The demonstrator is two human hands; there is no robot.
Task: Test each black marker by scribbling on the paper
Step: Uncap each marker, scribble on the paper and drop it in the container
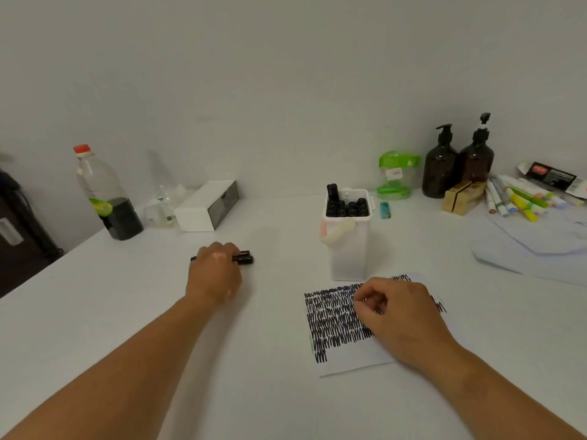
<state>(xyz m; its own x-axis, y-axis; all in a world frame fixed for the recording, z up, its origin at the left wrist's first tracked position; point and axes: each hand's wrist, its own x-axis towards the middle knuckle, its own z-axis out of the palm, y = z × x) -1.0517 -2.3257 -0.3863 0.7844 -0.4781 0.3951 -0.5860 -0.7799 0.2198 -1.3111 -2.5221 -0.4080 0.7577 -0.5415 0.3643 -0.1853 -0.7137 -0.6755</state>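
Observation:
A white sheet of paper (352,360), thick with rows of black scribbles, lies on the white table at the front right. My right hand (400,315) rests on it with the fingers curled and nothing visible in them. Behind the paper stands a white tub (347,249) packed with several black markers (347,207), one standing taller than the others. To the left, my left hand (216,268) lies palm down over black markers (244,258) on the table, fingers closed around them; their ends stick out on both sides of the hand.
At the back left stand a plastic bottle (104,192) with dark liquid and a white box (206,206). At the back right are a green jar (395,174), two brown pump bottles (457,166), a small lighter (385,210), coloured markers (521,198) and loose papers (533,249).

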